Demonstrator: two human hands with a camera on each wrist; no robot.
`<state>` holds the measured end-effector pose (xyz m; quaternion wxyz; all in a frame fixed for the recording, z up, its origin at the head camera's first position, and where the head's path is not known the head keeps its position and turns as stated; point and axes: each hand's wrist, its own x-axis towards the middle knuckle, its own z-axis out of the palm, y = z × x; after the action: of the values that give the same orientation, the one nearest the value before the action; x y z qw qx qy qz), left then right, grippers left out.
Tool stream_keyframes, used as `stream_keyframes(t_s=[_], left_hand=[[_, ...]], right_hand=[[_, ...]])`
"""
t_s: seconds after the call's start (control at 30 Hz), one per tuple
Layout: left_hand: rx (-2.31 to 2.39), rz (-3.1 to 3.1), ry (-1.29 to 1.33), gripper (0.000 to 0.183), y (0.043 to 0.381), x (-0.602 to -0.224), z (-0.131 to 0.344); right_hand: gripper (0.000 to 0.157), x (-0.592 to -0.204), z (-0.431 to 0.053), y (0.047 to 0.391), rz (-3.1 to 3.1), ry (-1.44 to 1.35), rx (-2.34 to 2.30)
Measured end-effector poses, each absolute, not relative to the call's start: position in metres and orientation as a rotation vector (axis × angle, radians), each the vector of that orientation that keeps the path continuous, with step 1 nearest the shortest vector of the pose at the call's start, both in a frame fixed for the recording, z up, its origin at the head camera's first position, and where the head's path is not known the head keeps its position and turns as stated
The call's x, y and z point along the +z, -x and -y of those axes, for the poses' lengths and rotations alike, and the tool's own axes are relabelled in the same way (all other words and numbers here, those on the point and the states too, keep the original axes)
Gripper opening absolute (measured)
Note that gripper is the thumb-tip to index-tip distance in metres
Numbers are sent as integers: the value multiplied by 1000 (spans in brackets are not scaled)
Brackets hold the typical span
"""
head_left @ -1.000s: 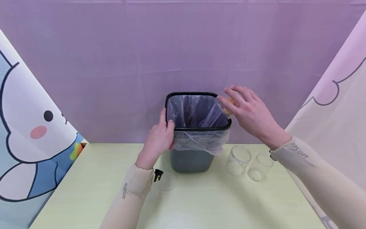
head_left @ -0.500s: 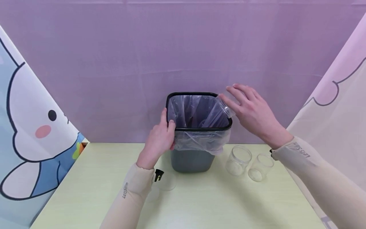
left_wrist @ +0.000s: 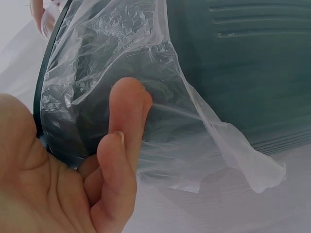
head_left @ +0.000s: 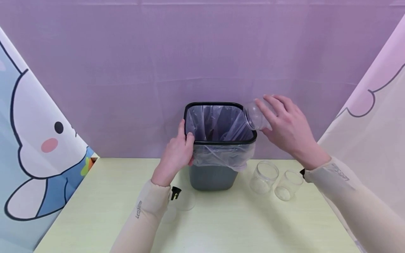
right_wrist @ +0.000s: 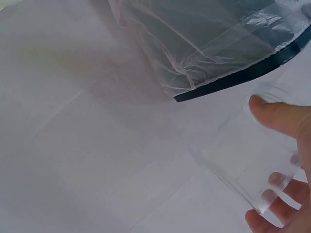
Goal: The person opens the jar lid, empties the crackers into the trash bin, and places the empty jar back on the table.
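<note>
A grey trash bin (head_left: pixel 213 177) with a black rim and a clear plastic liner (head_left: pixel 221 154) stands on the table. My left hand (head_left: pixel 176 151) holds the bin at its left rim; in the left wrist view its fingers (left_wrist: pixel 127 109) lie along the liner's outside. At the right rim, my right hand (head_left: pixel 288 126) grips a clear jar (head_left: pixel 257 116), tipped with its mouth towards the bin. Nothing shows inside this jar (right_wrist: pixel 248 150) in the right wrist view, where thumb and fingers span its sides. The bin's bottom is hard to make out.
Two clear jars stand right of the bin, a wider one (head_left: pixel 264 177) and a narrower one (head_left: pixel 288 185). Clear round lids (head_left: pixel 185 201) lie near my left wrist. A purple cloth (head_left: pixel 126 70) hangs behind the pale table (head_left: pixel 221 225).
Something orange showed in the jar one second ago; half a second later it was gone from it. My right hand has since drawn the jar slightly right. The left hand keeps its place.
</note>
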<state>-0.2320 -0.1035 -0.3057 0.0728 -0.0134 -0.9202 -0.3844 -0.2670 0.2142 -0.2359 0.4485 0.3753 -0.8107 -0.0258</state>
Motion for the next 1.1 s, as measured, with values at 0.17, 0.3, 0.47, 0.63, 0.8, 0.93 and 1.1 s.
stream_keyframes(t_s=[0.17,0.3,0.47,0.63,0.8,0.93,1.1], left_hand=[[-1147,2757,47,67,233,-306,104],[-1146,2752,45,68,234,-306,104],[-1144,2749,42,68,233,-306,104],[-1147,2745,35,68,233,-307,104],[-1149,2740,38,67,234,-308,104],[-1143,2741,37,67,234,-309,104],[-1137,2747,30,66,234,-308,103]], right_hand=[[90,-243,-224,263,2050,-866,39],[91,-252,-232,259,2120,-779,123],[94,-267,-245,249,2213,-615,267],[95,-284,-257,240,2296,-488,431],[95,-305,-266,234,2385,-395,620],[93,-322,-269,228,2400,-405,722],[89,-344,-269,216,2396,-401,849]])
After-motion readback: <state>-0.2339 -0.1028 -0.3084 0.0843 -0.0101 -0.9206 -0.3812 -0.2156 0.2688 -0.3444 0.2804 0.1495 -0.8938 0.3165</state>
